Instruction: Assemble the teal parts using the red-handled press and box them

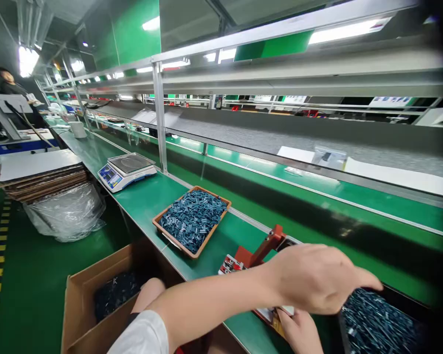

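My left hand (317,278) stretches across from the lower left, above the bench and close to a dark tray (342,327) of small dark blue-green strip-like pieces (378,319). One digit points right over that tray; the others are tucked beneath the hand, blurred and mostly hidden. Below it, my right hand (300,332) is bent at the near edge of a small red bench fixture (245,258) with an upright arm. Its finger and thumb meet beside a yellowish part (276,325); whatever they grip is not clear. My left forearm covers much of the fixture.
An orange-brown tray (155,221) heaped with similar pieces sits left of the fixture, beyond it a digital scale (127,169). On the floor stands a cardboard box (92,273) holding dark pieces. Stacked cardboard (44,179) lies left. A metal post (159,118) rises behind; a person (15,88) stands far left.
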A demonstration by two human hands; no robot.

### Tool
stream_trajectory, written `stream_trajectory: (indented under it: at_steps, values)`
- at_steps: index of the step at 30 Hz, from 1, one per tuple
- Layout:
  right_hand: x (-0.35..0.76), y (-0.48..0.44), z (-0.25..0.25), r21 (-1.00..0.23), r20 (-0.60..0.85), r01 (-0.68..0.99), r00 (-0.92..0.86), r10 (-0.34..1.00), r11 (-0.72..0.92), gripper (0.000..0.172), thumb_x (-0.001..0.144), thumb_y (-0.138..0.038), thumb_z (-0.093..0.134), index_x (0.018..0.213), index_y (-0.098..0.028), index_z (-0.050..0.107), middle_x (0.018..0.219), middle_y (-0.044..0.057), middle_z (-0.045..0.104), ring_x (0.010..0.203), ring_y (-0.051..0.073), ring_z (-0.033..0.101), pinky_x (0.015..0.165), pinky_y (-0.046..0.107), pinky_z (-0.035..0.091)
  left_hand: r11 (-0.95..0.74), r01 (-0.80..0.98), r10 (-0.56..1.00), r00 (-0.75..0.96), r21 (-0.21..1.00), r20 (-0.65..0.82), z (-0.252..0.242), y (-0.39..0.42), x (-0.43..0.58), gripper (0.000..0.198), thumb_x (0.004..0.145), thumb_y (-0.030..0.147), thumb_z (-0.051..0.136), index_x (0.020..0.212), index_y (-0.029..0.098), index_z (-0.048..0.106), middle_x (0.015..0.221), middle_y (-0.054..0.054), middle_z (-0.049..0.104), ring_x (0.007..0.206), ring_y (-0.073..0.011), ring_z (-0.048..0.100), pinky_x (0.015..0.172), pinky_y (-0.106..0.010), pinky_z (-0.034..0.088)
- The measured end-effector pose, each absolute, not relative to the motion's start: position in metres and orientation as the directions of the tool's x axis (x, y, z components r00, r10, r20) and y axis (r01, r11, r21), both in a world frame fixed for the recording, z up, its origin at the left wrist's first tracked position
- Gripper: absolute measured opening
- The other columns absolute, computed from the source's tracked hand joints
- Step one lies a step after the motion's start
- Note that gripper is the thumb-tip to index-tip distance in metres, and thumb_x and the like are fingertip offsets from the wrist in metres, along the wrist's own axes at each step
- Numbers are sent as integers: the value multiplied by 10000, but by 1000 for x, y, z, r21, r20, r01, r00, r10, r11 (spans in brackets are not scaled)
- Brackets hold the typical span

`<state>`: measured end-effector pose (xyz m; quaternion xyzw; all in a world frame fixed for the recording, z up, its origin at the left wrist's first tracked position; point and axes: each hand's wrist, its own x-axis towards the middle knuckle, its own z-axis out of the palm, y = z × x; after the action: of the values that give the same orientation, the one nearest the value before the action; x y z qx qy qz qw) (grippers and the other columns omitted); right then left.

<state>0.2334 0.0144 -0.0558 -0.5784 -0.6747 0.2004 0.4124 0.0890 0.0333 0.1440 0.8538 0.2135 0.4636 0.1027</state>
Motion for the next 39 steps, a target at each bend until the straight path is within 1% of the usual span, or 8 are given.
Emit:
stream_trajectory:
  at_steps: [5,8,11,14,18,23,30,39]
  values:
    - [230,8,-57,-728,292,655,29,956,203,342,718,-587,545,609,-294,685,661,70,730,637,363,709,577,482,603,-652,184,734,396,735,552,186,82,98,390,1044,362,355,1275,201,625,1071,-84,737,1029,-235,704,916,-360,582]
    - [220,-1,-50,-708,336,665,20,942,238,373,799,-577,520,665,-279,701,679,65,721,645,339,705,606,470,607,-671,161,720,374,724,584,178,80,88,454,1042,385,360,1421,194,522,1239,-113,710,1166,-260,672,1029,-413,542]
    - [210,-6,-48,-676,443,671,38,896,305,341,843,-517,537,838,-251,751,888,100,756,825,346,735,759,493,622,-687,311,722,192,657,664,128,62,53,576,1000,419,474,1527,204,390,1422,-152,614,1325,-305,578,1151,-498,448]
    - [206,-5,-51,-636,478,685,-14,878,357,318,876,-448,529,927,-246,769,1000,116,760,964,359,728,874,524,601,-479,481,827,-33,734,561,57,48,9,493,988,370,483,1437,167,491,1377,-168,631,1322,-293,575,1183,-506,419]
    - [204,-2,-55,-635,456,657,-105,884,406,313,919,-373,501,991,-258,782,1043,96,772,1012,343,727,939,508,582,-324,546,946,205,772,252,-14,41,-22,363,879,373,631,1191,196,690,1235,-121,723,1189,-289,660,1094,-432,504]
    - [201,-1,-59,-637,444,674,-74,893,373,330,923,-350,500,1025,-225,788,1046,106,772,980,318,730,914,469,585,-196,362,977,155,911,149,-38,47,-18,375,807,497,696,1040,209,753,1153,-104,773,1092,-297,701,1042,-417,513]
    - [198,4,-64,-654,439,679,-20,898,334,371,942,-359,493,1122,-200,775,1132,121,758,1067,301,708,975,448,561,18,-193,999,38,981,-11,-43,59,-22,895,857,865,341,1224,100,628,901,-165,803,859,-304,761,876,-456,556]
    - [212,13,-77,-689,481,624,14,877,368,405,863,-418,497,1030,-170,770,1100,147,753,1041,326,698,965,501,551,-50,-148,998,-45,988,44,-54,54,-18,722,873,797,416,1042,143,673,791,-107,789,816,-247,720,861,-377,515]
